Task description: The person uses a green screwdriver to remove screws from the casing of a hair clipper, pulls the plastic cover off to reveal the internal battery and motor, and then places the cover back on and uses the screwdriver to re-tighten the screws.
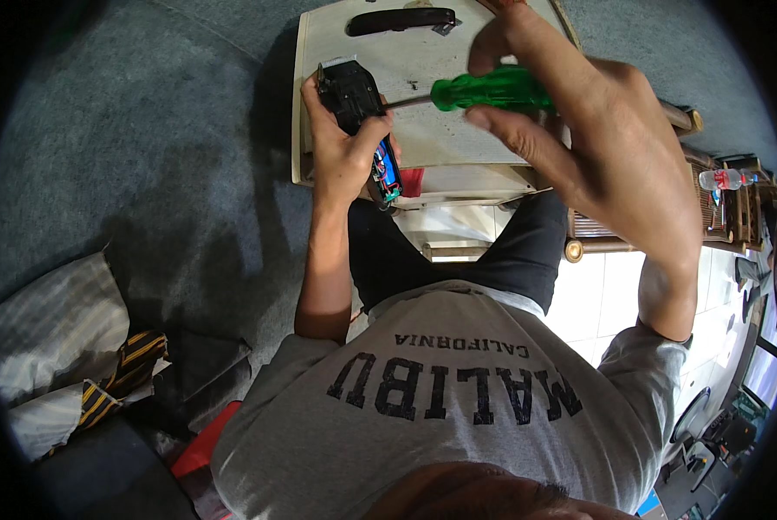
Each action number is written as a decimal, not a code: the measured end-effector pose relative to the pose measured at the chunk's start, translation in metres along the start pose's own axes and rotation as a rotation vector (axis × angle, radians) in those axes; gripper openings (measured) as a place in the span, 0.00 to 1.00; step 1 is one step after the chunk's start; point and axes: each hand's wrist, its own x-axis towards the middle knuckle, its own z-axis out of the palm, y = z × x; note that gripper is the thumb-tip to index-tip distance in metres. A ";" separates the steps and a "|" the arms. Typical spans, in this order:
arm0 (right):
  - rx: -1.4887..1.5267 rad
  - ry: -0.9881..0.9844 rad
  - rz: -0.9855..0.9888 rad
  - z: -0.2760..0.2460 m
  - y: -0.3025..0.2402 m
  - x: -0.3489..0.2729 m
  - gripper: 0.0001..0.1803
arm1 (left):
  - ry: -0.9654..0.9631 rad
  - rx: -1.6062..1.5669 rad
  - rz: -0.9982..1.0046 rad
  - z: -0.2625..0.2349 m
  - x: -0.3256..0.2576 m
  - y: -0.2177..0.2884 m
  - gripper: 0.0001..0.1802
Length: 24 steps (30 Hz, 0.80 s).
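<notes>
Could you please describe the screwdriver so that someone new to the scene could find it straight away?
Look to the pale board at the top of the view. Just above it, the right hand holds the screwdriver, its metal shaft pointing at the black device in the left hand. Its translucent green handle sets it apart.

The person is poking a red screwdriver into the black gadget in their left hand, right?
Not quite. The head view shows the screwdriver has a green handle, not red. The rest holds: the right hand points its metal tip into the black gadget, which the left hand grips.
</notes>
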 end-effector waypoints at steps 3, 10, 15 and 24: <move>0.109 0.286 -0.038 0.025 0.001 0.000 0.18 | -0.019 0.011 -0.002 -0.001 0.003 0.002 0.36; 0.159 0.336 0.108 0.039 0.002 -0.015 0.26 | -0.049 0.030 0.018 -0.001 0.002 0.000 0.37; 0.184 0.445 0.072 0.050 -0.001 -0.019 0.25 | -0.083 0.049 0.010 0.000 0.002 0.002 0.36; 0.296 0.426 0.187 0.048 -0.009 -0.024 0.28 | -0.103 0.066 0.001 0.000 0.002 0.003 0.38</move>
